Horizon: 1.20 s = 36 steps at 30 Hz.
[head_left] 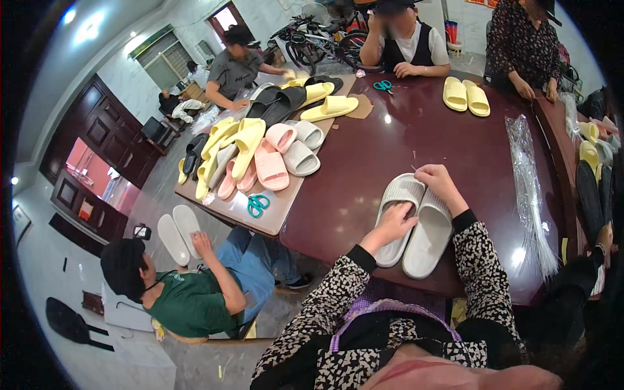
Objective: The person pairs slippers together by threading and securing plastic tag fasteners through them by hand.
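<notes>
A pair of light grey slide slippers lies side by side on the dark red table, toes pointing away from me. My left hand (394, 227) reaches into the left slipper (391, 252), its fingers partly hidden at the strap opening and its thumb over the inner edge. At the toe end of the right slipper (426, 250), my right hand (438, 182) is closed in a pinch. Thin pale strand ends stick up beside these fingers; what exactly they pinch is too small to make out.
A long bundle of clear strands (528, 195) lies to the right. Yellow slippers (467, 97) and teal scissors (383, 85) are at the far side. Piled slippers (272, 166) and another pair of scissors (258, 205) cover the left table. Co-workers sit around; one at left holds white slippers (174, 238).
</notes>
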Motion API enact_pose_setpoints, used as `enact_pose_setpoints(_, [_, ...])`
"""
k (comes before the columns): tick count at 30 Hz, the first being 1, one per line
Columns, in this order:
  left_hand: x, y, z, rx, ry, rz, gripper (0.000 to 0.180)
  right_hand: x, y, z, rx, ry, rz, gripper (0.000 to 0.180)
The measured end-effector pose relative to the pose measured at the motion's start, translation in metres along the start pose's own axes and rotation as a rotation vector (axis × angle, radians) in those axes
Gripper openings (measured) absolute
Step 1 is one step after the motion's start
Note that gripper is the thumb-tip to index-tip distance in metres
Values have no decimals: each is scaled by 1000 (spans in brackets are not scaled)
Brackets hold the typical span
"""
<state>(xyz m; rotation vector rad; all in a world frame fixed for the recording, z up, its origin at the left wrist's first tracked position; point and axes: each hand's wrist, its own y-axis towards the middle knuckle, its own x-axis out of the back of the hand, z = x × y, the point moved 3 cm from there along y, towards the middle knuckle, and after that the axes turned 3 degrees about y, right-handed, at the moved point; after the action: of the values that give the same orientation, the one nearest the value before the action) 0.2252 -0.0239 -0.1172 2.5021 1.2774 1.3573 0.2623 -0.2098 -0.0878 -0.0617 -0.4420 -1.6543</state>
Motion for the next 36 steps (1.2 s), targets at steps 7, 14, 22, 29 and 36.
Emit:
enact_pose_setpoints(7, [25, -22, -27, 255, -317, -160, 21, 1, -48, 17, 128, 75, -114, 14])
enact_pose_setpoints(14, [46, 34, -38, 33, -146, -429, 18, -8, -69, 26, 221, 44, -82, 10])
enact_pose_setpoints(22, [12, 57, -7, 478, -949, -2, 10, -11, -73, 26, 183, 34, 13, 8])
enact_pose_setpoints(29, [11, 54, 2, 433, -1155, -82, 11, -13, -72, 27, 173, 50, 20, 6])
enact_pose_setpoints(36, [11, 51, 2, 432, -1220, -112, 13, -12, -69, 23, 172, 41, 34, 7])
